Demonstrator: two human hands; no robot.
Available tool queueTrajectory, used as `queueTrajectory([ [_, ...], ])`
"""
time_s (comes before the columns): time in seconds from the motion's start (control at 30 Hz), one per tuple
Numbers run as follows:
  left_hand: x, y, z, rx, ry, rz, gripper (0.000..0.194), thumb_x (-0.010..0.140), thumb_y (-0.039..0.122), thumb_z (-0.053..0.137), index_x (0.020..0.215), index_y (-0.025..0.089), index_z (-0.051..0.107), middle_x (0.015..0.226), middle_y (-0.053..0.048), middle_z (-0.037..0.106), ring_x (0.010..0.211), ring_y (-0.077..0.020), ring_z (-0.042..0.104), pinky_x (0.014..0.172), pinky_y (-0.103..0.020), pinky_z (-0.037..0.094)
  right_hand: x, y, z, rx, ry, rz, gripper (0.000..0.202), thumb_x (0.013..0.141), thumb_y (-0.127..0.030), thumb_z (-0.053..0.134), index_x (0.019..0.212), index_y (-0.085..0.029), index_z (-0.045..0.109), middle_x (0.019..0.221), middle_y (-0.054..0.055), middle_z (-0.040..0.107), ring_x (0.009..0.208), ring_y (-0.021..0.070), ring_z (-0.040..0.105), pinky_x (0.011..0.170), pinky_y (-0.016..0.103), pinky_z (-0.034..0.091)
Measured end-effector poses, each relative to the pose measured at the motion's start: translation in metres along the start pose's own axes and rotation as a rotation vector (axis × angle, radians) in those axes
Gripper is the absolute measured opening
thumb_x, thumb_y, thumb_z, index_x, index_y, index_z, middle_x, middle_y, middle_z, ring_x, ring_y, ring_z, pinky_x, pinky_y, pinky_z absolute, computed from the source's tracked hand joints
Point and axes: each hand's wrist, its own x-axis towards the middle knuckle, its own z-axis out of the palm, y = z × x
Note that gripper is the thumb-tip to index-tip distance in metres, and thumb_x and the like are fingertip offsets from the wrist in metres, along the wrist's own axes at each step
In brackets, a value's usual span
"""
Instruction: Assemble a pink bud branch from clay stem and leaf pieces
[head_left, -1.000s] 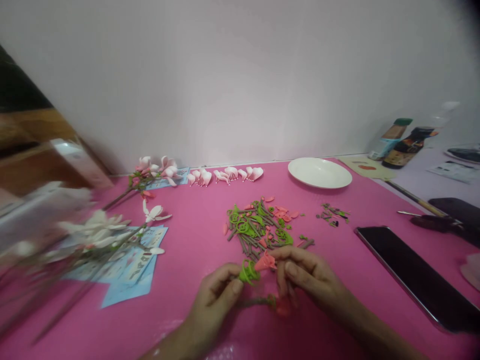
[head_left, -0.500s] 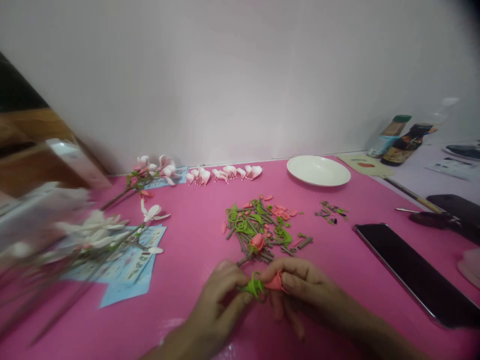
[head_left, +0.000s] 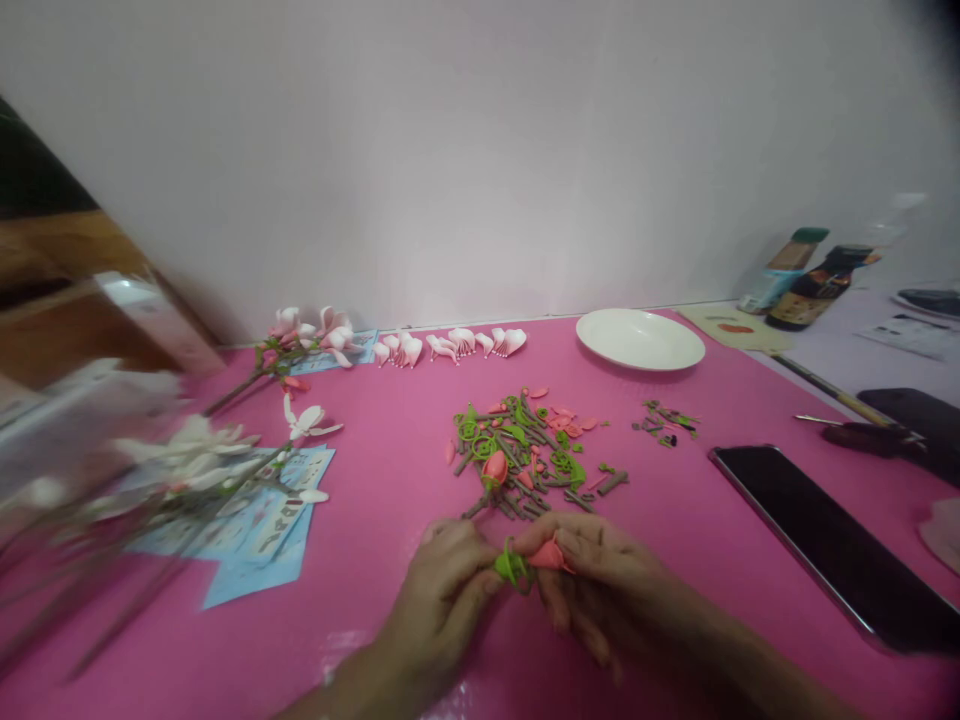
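Observation:
My left hand (head_left: 450, 585) is closed on a stem whose tip carries a bright green leafy calyx piece (head_left: 511, 567). From the far side of that hand a coral flower bud (head_left: 495, 470) sticks out on a brown stem, tilted upward. Fingers of my right hand (head_left: 611, 570) pinch a coral petal piece (head_left: 550, 553) right beside the green calyx; whether the two pieces are joined, I cannot tell. Just beyond both hands lies a loose pile of green and brown stem parts (head_left: 544, 440), with small coral petals (head_left: 574, 422) at its edge.
White-pink petals (head_left: 465, 342) stand in a row by the wall, near a white plate (head_left: 641, 340). Assembled flower branches (head_left: 307, 420) and blue printed sheets (head_left: 259, 575) lie to the left. A black phone (head_left: 825, 540), a small parts pile (head_left: 666, 422) and bottles (head_left: 814, 290) are on the right.
The coral bud on its stem has swung a little left and away from me. Both hands keep their hold on the green and coral pieces, close together.

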Motion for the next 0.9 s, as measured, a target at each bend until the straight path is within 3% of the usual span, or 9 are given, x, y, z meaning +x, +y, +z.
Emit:
queueTrajectory([
  [0.33,-0.0034,-0.0006,0.0017,0.084,0.056,0.087,0.027,0.094,0.027,0.039,0.084,0.018,0.064,0.068,-0.001,0.050,0.069,-0.0166,0.048,0.072,-0.032,0.032,0.0009,0.0031,-0.0013,-0.068,0.000,-0.029,0.028,0.083,-0.040,0.063,0.080,-0.012,0.061,0.052,-0.002,0.059,0.032,0.0031,0.048,0.032,0.010,0.036],
  [0.53,-0.0040,-0.0003,0.0014,0.113,0.063,0.127,0.023,0.093,0.024,0.041,0.089,0.019,0.063,0.070,-0.001,0.051,0.071,-0.0167,0.049,0.075,-0.033,0.033,0.0011,0.0027,-0.0007,-0.046,-0.027,-0.078,0.024,0.084,-0.036,0.063,0.084,-0.012,0.065,0.053,-0.001,0.060,0.036,0.0042,0.050,0.034,0.010,0.039],
  [0.7,-0.0039,0.0016,-0.0011,0.153,0.116,0.200,0.023,0.093,0.022,0.040,0.093,0.019,0.063,0.073,-0.002,0.055,0.071,-0.0172,0.051,0.080,-0.036,0.034,0.0026,0.0051,0.0001,0.087,-0.093,-0.073,0.034,0.084,-0.042,0.060,0.102,-0.014,0.061,0.063,0.004,0.068,0.036,0.0067,0.055,0.032,0.011,0.037],
  [0.9,-0.0061,-0.0008,-0.0012,0.242,0.121,0.180,0.021,0.090,0.017,0.044,0.100,0.021,0.063,0.075,-0.002,0.059,0.072,-0.0177,0.053,0.086,-0.040,0.032,0.0016,0.0069,0.0001,0.061,-0.048,-0.074,0.027,0.083,-0.039,0.063,0.091,-0.013,0.062,0.064,0.004,0.068,0.038,0.0068,0.057,0.035,0.011,0.042],
])
